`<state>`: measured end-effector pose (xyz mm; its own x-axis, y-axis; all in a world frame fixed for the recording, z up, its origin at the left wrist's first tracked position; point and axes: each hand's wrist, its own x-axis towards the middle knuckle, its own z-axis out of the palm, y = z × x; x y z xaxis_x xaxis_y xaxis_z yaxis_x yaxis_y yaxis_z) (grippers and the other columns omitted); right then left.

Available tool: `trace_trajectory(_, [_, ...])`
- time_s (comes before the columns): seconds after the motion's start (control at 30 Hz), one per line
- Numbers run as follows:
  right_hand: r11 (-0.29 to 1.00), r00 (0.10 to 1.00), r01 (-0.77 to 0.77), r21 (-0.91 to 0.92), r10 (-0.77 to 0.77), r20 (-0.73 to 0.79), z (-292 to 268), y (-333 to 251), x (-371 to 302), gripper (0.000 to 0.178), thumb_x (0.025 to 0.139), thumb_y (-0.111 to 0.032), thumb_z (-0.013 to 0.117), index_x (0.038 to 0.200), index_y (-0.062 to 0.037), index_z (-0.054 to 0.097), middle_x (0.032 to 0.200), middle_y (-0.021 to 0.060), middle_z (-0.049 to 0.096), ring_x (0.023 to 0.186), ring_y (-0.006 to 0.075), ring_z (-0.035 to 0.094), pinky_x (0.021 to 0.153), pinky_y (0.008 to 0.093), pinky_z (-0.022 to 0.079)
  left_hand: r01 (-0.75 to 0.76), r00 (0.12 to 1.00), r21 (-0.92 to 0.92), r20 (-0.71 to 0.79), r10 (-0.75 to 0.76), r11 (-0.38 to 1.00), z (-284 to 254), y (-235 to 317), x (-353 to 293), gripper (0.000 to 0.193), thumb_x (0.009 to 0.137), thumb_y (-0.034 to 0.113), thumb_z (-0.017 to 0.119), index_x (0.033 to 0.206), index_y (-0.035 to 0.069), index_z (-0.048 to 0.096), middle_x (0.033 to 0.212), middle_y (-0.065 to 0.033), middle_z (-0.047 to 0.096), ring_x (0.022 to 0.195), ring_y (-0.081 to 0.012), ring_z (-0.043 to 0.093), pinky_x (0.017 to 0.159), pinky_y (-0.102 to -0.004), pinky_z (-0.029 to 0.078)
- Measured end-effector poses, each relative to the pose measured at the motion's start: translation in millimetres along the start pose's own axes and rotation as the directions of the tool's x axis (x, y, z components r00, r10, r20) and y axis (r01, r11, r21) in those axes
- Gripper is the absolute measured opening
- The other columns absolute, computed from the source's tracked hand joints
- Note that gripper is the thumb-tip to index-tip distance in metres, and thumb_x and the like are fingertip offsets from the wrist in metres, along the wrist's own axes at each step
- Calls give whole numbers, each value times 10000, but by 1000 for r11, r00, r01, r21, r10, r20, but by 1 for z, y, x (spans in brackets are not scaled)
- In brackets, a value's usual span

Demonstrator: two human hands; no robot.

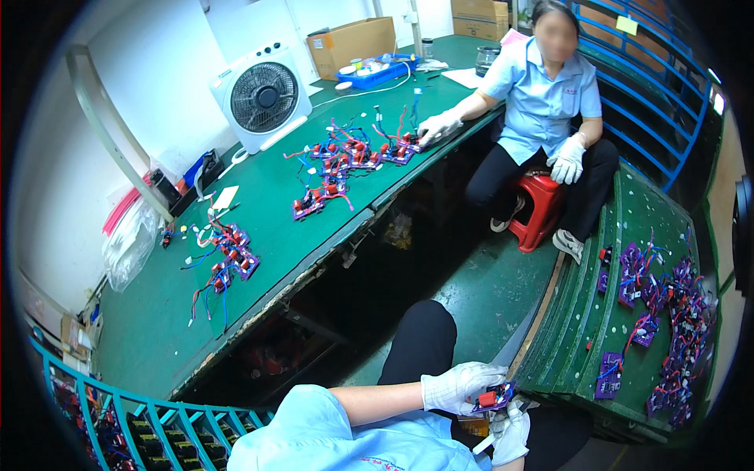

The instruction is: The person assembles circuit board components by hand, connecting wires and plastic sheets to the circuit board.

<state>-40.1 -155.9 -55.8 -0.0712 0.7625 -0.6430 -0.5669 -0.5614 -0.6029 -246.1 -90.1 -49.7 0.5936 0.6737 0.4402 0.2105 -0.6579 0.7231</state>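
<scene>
My left hand (459, 388), in a white glove, is closed on a small purple circuit board (503, 389) that carries red and dark parts. The board is held over my lap at the lower middle. Just below and to the right, my gloved right hand (512, 436) is bent up close to the board's lower edge. Its fingers are closed around something small that I cannot make out. A thin white piece (484, 444) sticks out beside that hand.
Wired purple boards (345, 161) lie on the green table (290, 251); more crowd the stacked green trays (573, 345) at right. A co-worker (554, 94) in white gloves sits on a red stool (539, 208). A fan (264, 96) stands at the back; a blue-green rack (149, 416) is lower left.
</scene>
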Motion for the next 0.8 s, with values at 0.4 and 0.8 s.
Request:
trace_trajectory(0.4, [987,993,87,-131,-76,90,46,-22,-25,209,827,-208,637,865,-126,449,716,-23,480,552,59,493,444,164,406,-60,987,-123,-153,41,991,1,4,-4,918,478,298,849,1237,27,409,1243,-212,472,1124,-383,491,954,-443,399])
trace_trajectory(0.8, [521,731,612,-595,-660,174,29,-13,-11,151,805,-161,636,874,-90,522,661,73,542,455,172,515,400,297,422,669,733,-275,399,-551,691,-15,5,42,361,869,264,513,1098,-10,560,983,-140,624,853,-228,615,788,-344,492])
